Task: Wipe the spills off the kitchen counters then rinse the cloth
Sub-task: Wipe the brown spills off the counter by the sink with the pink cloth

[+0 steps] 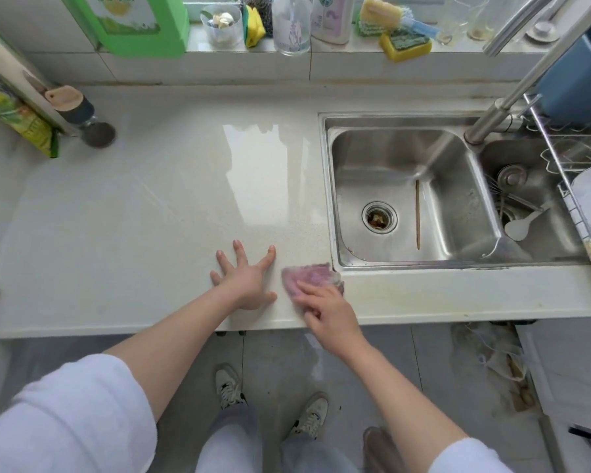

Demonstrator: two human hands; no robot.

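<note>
Counter [151, 216]: wet sheen mid-surface, wiping judged unfinished. Sink [406, 196]: tap not visibly running, rinse outstanding. Left hand [248, 281] splayed flat, empty. Right hand [328, 312] presses the pink cloth [309, 273] flat near the sink's front corner

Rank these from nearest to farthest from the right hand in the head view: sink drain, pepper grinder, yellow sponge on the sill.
Measured from the right hand, which presses the pink cloth by the sink's front-left corner:
1. Sink drain, just beyond, in the left basin.
2. Pepper grinder, far left on the counter.
3. Yellow sponge, up on the window sill.
</note>
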